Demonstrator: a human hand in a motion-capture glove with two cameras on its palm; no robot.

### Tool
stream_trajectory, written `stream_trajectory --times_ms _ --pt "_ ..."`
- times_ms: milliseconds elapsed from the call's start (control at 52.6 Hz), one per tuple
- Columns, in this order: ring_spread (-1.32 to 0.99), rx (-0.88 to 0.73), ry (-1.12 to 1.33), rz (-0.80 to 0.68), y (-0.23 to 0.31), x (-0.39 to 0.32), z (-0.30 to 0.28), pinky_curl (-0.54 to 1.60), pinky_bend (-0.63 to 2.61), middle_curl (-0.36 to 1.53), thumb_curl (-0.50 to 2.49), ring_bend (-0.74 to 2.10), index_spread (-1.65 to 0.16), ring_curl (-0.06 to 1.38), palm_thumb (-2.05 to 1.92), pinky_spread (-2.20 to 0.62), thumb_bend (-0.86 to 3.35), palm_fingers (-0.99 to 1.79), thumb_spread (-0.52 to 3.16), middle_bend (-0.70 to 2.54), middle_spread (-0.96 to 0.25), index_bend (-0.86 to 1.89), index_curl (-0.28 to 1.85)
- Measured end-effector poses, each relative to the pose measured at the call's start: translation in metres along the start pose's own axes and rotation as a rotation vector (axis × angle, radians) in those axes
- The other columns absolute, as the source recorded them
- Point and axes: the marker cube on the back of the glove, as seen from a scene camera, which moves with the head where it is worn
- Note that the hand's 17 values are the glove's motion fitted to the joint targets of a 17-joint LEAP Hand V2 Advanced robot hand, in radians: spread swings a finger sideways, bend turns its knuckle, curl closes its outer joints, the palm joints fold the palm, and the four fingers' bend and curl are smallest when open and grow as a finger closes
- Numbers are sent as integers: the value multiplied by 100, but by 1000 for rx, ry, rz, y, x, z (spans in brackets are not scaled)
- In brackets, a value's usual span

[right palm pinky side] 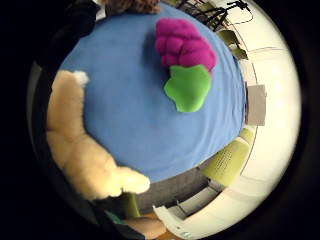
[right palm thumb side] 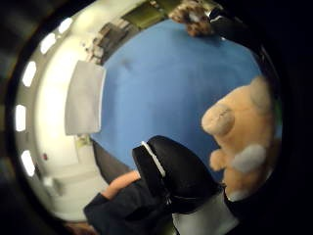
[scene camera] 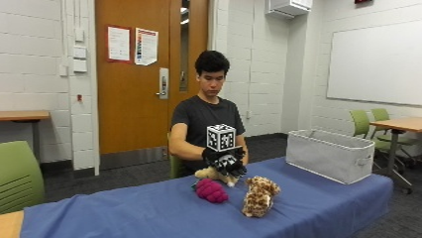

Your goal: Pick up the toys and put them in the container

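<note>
Here the gloved right hand (scene camera: 225, 161) grips the tan plush toy (scene camera: 210, 173) over the blue table (scene camera: 131, 210); no writing is readable.

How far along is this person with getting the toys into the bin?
Nothing looks done yet: no toy can be seen in the grey container at the far end of the blue table, though its inside is hidden. In hand: the gloved right hand grips the tan plush. Left: the purple grape toy and the spotted plush both lie on the table.
</note>
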Motion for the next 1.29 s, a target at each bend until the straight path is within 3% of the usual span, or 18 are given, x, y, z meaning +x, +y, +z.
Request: stream_trajectory --times_ms 304,514,590,704,875,1027,1294 --pt "-34 -148 -33 76 2 23 30 40 64 35 19 33 -34 22 5 -11 1 9 117 15 -13 19 37" --pt "-34 -73 -87 47 6 18 24 36 54 33 26 28 -38 21 31 -17 13 41 129 18 -11 67 51" --pt "-36 -13 -52 5 11 13 18 34 53 33 30 31 -36 21 42 -22 19 54 135 20 -12 73 54" --pt "-42 62 -11 -22 12 10 7 36 68 35 37 55 -34 26 58 -32 25 90 132 26 -18 50 52" --pt "-46 -23 -11 -25 1 14 5 39 71 43 49 91 -34 42 65 -44 22 122 109 40 -29 24 51" --pt "-45 -30 -32 -26 -11 7 -14 40 71 53 58 105 -35 48 67 -47 20 129 93 64 -35 21 55" --pt "-44 94 16 -97 -30 -60 -131 41 78 64 71 115 -35 53 66 -49 17 123 76 80 -37 33 70"
